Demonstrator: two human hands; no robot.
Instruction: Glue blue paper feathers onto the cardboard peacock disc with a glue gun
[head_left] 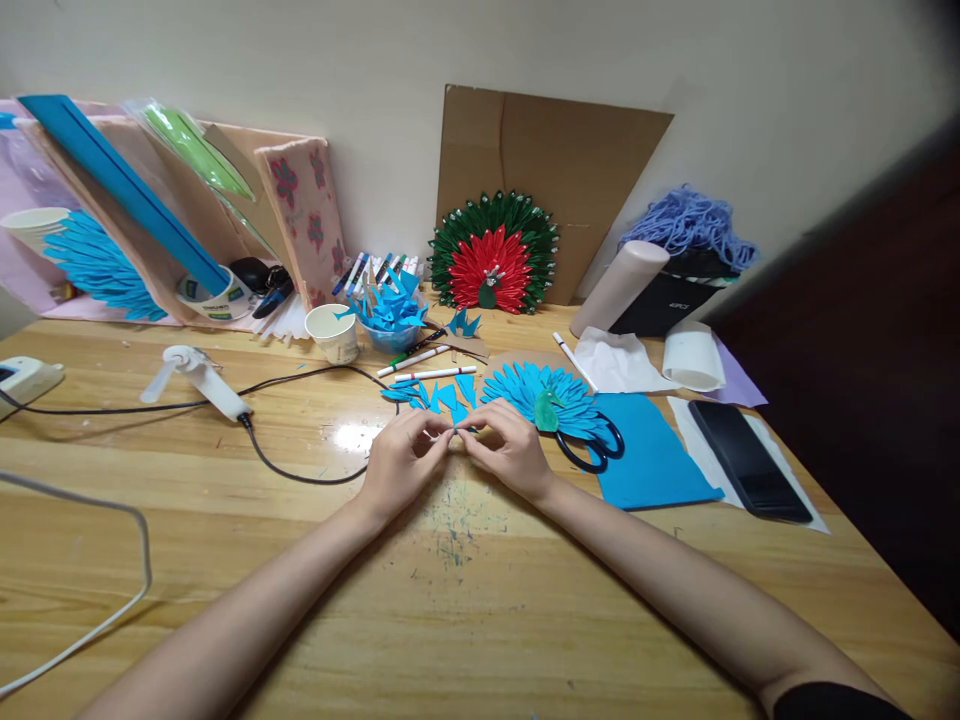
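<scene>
My left hand (pixel 405 455) and my right hand (pixel 510 445) meet fingertip to fingertip above the table, thumb and forefinger pinched on each. Between them is a tiny bluish piece (pixel 454 430), mostly hidden by the fingers. Just beyond lie several small cut blue pieces (pixel 448 395) and white markers (pixel 435 374). Beside my right hand lies a blue fan-shaped peacock (pixel 525 390) with a green body. Black scissors handles (pixel 592 450) show from under it, partly over a blue sheet (pixel 652 455).
Behind stand a bowl of blue cut pieces (pixel 391 325), a paper cup (pixel 332 333) and a red-and-green peacock (pixel 491 255) against cardboard (pixel 540 150). A small white fan (pixel 206 382) with a black cable is left; a phone (pixel 748 460) is right.
</scene>
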